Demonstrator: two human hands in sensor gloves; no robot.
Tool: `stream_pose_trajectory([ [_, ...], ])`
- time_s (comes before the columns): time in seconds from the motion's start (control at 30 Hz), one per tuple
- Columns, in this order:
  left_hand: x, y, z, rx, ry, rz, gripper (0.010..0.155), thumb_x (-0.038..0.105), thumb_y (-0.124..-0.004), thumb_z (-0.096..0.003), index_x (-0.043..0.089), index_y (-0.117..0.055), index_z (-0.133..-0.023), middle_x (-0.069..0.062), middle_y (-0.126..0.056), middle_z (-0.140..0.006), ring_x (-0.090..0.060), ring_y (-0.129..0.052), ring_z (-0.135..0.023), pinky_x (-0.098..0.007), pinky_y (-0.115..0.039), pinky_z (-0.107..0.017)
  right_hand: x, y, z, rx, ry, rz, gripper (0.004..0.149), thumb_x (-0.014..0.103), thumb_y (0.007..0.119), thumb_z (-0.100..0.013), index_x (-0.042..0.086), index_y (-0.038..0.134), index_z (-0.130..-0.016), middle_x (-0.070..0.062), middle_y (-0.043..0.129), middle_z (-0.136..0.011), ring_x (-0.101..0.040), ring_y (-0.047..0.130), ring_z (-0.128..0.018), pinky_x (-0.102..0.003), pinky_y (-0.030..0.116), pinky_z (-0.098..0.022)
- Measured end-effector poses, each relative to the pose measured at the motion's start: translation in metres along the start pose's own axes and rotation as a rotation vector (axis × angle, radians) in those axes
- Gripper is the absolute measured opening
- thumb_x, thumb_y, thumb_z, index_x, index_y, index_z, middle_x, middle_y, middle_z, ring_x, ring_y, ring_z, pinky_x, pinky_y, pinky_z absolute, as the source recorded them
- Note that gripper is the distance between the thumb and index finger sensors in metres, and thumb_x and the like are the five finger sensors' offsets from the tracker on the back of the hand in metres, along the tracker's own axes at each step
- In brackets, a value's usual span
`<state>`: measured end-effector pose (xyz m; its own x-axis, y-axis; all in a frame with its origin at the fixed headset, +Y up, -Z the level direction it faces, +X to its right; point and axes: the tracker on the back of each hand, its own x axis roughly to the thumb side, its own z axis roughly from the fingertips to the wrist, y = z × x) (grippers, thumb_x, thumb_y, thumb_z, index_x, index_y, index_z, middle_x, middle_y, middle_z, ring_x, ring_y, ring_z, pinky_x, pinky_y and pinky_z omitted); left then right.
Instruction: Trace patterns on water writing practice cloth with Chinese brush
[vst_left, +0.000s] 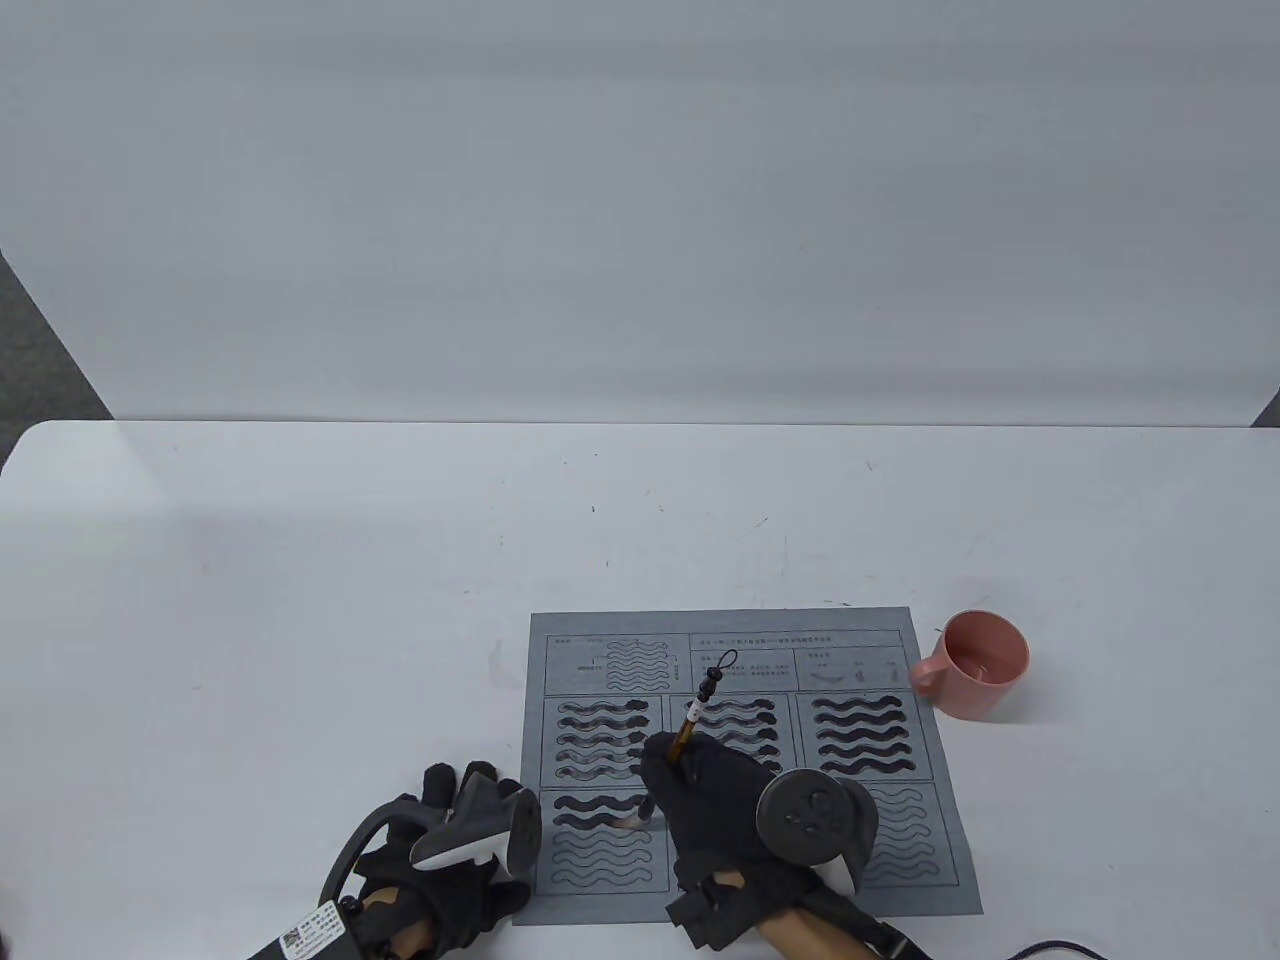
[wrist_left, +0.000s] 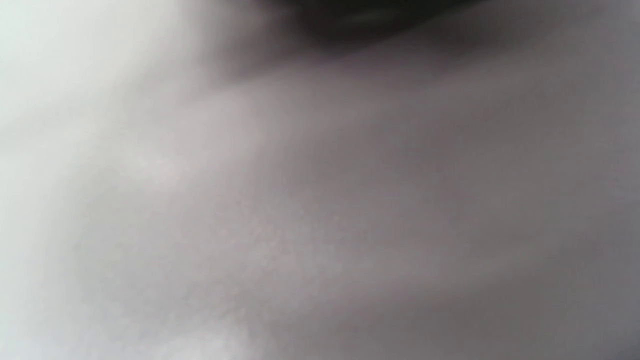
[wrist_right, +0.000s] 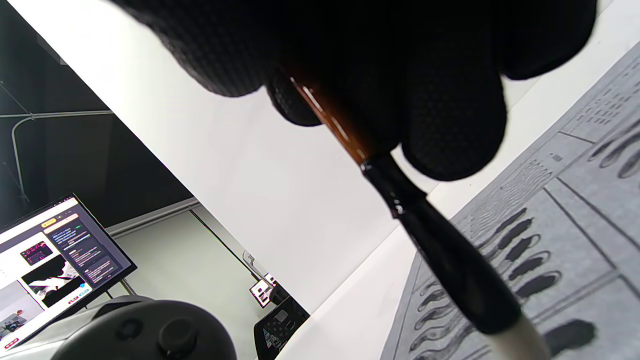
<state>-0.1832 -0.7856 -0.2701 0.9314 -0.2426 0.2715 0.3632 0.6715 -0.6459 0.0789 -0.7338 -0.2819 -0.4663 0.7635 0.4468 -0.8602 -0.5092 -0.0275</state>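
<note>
The grey practice cloth (vst_left: 900, 850) lies flat near the table's front edge, printed with panels of wavy lines; several are dark and wet. My right hand (vst_left: 715, 790) grips the brown-handled Chinese brush (vst_left: 690, 728) upright over the cloth, its pale tip (vst_left: 634, 822) touching the lower-left panel's second wave. The right wrist view shows the gloved fingers (wrist_right: 440, 120) pinching the brush (wrist_right: 440, 250) above the cloth (wrist_right: 575, 200). My left hand (vst_left: 455, 850) rests at the cloth's lower-left edge, fingers spread flat. The left wrist view is a grey blur.
A pink mug (vst_left: 975, 662) stands just right of the cloth's top corner. The white table (vst_left: 300, 600) stretches far left and back. A monitor (wrist_right: 55, 260) shows in the right wrist view, off the table.
</note>
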Motion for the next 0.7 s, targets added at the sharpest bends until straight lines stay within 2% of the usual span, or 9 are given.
stream_pose_trajectory([
  [0.7, 0.0000, 0.0000, 0.0000, 0.000, 0.000, 0.000, 0.093, 0.063, -0.038, -0.0304, 0.031, 0.027, -0.088, -0.007, 0.029, -0.100, -0.048, 0.013, -0.102, -0.069, -0.018, -0.078, -0.0030, -0.0060, -0.0017, -0.022, 0.019, 0.003, 0.037, 0.031, 0.076, -0.048, 0.006, 0.086, -0.074, -0.021, 0.097, -0.066, -0.041, 0.100, -0.049, -0.068, 0.069, -0.050],
])
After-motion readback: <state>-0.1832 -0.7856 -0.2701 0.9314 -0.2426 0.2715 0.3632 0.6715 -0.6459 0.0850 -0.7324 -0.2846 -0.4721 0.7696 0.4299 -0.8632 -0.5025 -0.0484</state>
